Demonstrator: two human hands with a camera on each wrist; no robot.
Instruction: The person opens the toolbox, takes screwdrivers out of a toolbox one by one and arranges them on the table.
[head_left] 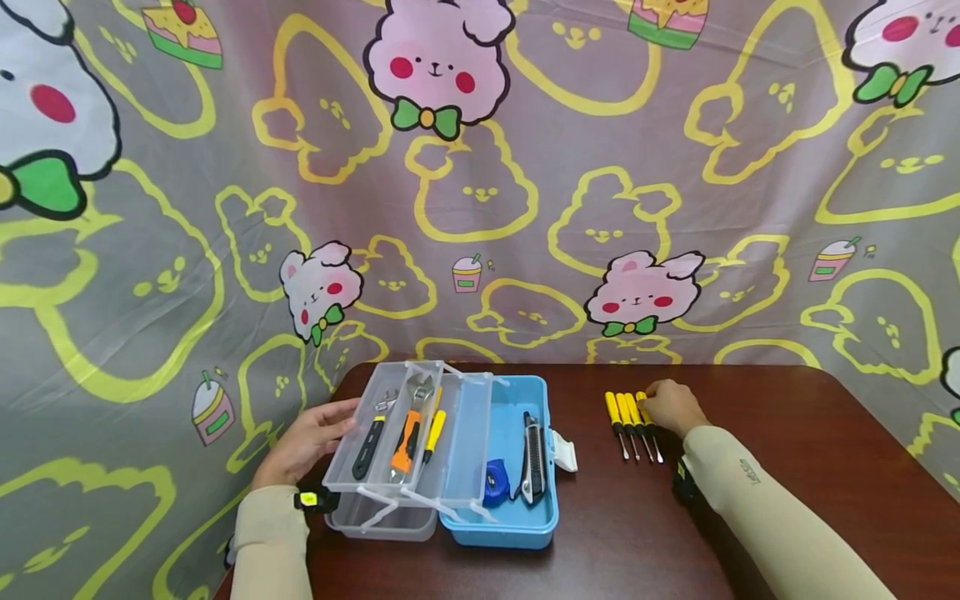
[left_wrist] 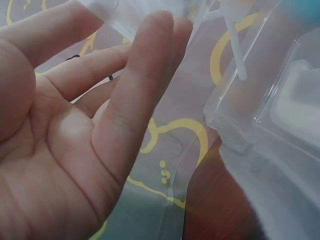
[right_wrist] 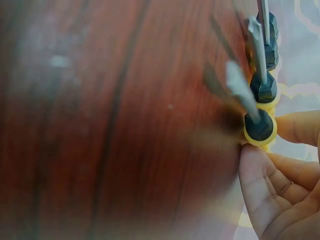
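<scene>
On the right of the head view, my right hand point(head_left: 673, 407) pinches the yellow handle of the rightmost screwdriver point(head_left: 651, 429) between thumb and fingers. In the right wrist view, the thumb and a finger flank the handle of that screwdriver point(right_wrist: 260, 126), flat metal tip toward the camera. Several more yellow-and-black screwdrivers point(head_left: 619, 417) lie in a row to its left. My left hand point(head_left: 311, 437) is at the left side of a clear tray point(head_left: 337, 477) of an opened toolbox. Its fingers point(left_wrist: 127, 100) are fairly straight, fingertips right at the plastic.
The tray holds a black-handled adjustable wrench point(head_left: 369, 448), an orange-handled one point(head_left: 406, 442) and a yellow screwdriver point(head_left: 435, 433). In the blue toolbox base point(head_left: 498, 535) lie a blue tape measure point(head_left: 496, 483) and a utility knife point(head_left: 532, 458). A white latch point(head_left: 564, 452) sticks out rightward over the table point(head_left: 622, 533).
</scene>
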